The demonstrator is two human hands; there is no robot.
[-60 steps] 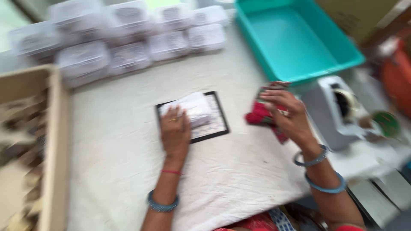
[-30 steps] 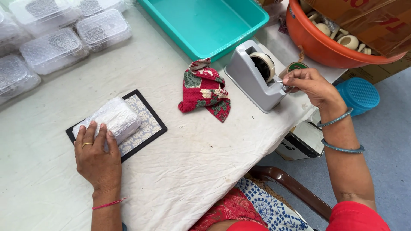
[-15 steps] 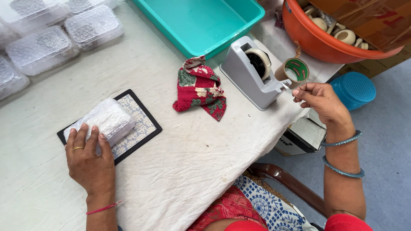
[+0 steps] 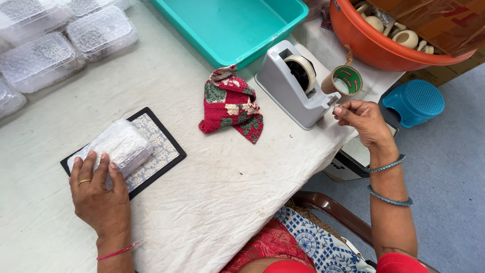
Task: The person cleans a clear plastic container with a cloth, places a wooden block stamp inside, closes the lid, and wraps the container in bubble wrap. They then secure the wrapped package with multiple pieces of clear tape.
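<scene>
My left hand [image 4: 98,194] lies palm down on the near end of a white plastic-wrapped bundle [image 4: 126,144], pressing it onto a black-edged patterned mat [image 4: 164,151]. At the table's right edge, my right hand [image 4: 364,121] has thumb and fingertips pinched together just off the cutter end of a grey tape dispenser [image 4: 290,93], on the end of its clear tape, which is barely visible. A folded red patterned cloth [image 4: 232,103] lies between the mat and the dispenser.
A teal tray [image 4: 237,25] sits behind the dispenser. A brown tape roll [image 4: 346,80] stands beside it. An orange tub [image 4: 374,48] of small items is at the far right, and a blue stool [image 4: 414,101] on the floor. Clear lidded boxes [image 4: 45,58] line the far left.
My right hand put the red cloth down, went to the dispenser and has drawn a little away from its cutter. My left hand has stayed on the bundle.
</scene>
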